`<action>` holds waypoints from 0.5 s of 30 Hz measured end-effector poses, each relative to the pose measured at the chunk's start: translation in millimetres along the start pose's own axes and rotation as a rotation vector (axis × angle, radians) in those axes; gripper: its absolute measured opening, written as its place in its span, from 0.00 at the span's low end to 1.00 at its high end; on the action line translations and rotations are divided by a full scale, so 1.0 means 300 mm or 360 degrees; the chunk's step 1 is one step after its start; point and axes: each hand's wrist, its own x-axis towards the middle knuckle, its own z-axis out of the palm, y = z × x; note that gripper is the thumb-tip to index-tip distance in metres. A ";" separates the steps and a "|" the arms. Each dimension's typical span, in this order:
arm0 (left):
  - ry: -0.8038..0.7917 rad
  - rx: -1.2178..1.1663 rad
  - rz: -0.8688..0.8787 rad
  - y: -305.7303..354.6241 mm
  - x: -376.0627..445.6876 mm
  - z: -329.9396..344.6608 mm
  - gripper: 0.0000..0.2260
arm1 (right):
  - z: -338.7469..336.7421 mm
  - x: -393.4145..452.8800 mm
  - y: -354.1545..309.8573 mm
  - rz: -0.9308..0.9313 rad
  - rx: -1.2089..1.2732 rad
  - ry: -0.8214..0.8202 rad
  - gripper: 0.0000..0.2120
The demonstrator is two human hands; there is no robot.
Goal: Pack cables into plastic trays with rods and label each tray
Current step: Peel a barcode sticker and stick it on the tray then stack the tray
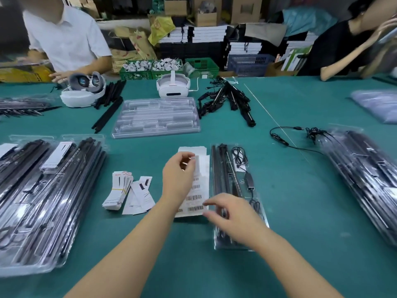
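Head view: our left hand (pixel 177 176) pinches a label (pixel 196 158) off the sheet (pixel 194 198); right-hand (pixel 231 214) fingers (pixel 209 203) pinch its lower edge, beside the packed tray (pixel 235 190)

Left grip (pixel 179 168) pinches a label (pixel 191 158) above the sheet (pixel 194 196); right grip (pixel 232 214) holds the sheet's near edge, over the tray (pixel 236 190)
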 end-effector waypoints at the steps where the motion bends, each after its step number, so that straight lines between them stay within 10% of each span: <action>1: 0.0020 -0.0002 0.0005 0.004 0.016 -0.008 0.08 | 0.019 0.016 -0.011 -0.0090 -0.0236 -0.0013 0.21; 8: -0.0157 -0.0102 0.0136 0.068 0.051 -0.017 0.04 | 0.079 0.093 -0.017 0.0046 -0.0725 -0.0064 0.21; 15: -0.0570 -0.0346 -0.0143 0.134 -0.006 0.039 0.04 | -0.034 0.033 0.060 0.0317 0.0223 0.0418 0.11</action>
